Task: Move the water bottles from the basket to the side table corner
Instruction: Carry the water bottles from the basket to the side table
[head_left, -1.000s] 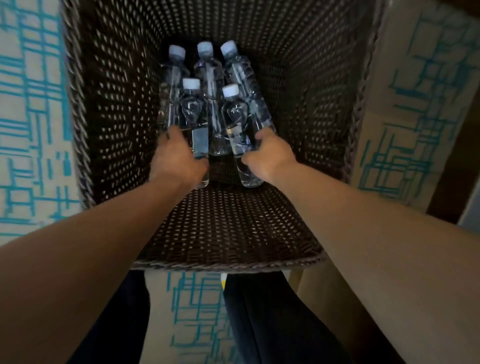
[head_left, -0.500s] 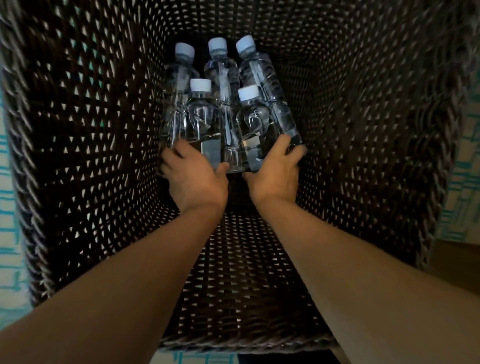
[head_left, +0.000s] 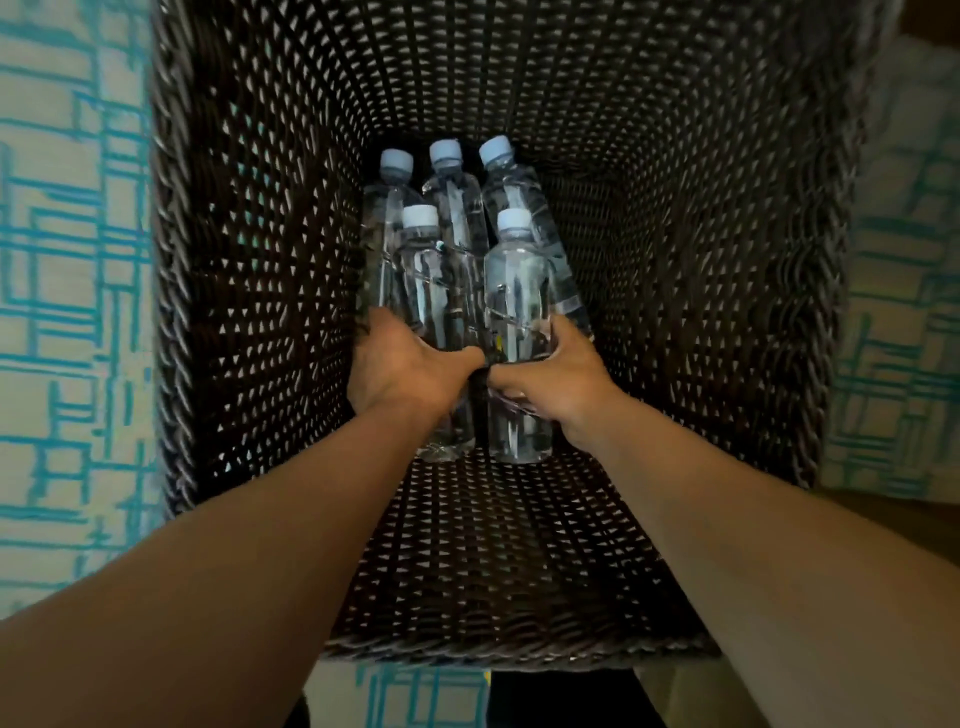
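Several clear water bottles with pale blue caps stand close together deep inside a tall dark brown woven basket. My left hand is wrapped around the front left bottle. My right hand grips the front right bottle. Both front bottles sit raised, their bases showing below my hands. Three more bottles stand behind them against the far wall. Both forearms reach down into the basket.
The basket's woven walls close in tightly on all sides of my hands. Outside it lies a cream carpet with a teal line pattern on the left and right. A dark trouser leg shows below the basket's near rim.
My fingers have closed around the two front bottles, which now sit lower and nearer in the view with their bases exposed. The view has pulled back, showing carpet on both sides.
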